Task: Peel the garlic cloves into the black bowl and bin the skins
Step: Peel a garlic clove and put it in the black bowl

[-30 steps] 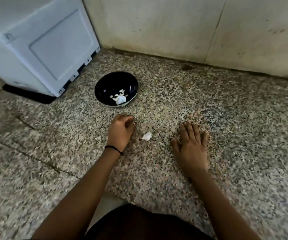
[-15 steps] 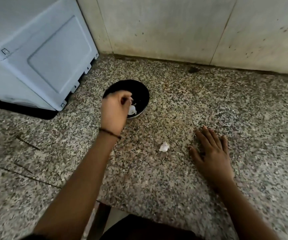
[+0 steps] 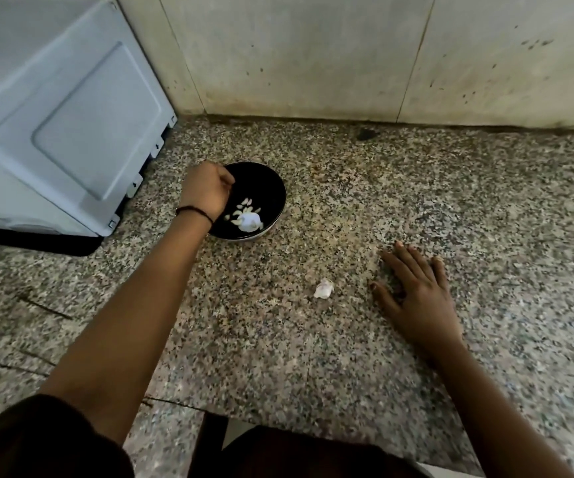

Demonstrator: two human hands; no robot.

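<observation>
Left hand, risen from the counter, curls over the black bowl, grasp unseen, likely adding to the peeled cloves; right hand stays spread flat.

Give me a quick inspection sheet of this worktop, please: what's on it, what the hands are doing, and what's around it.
Surface: speckled stone counter, with a dark spot near the wall.
Job's things: black bowl holding pale garlic cloves; one small white garlic piece lies on the counter between the hands, and I cannot tell whether it is peeled.
Clutter: nothing seen.
Hands: left hand over the bowl's left rim, fingers curled, anything held is hidden; right hand flat on the counter, fingers spread.
Cables: nothing seen.
Surroundings: white appliance at the left, stained wall behind; no bin in view.
</observation>
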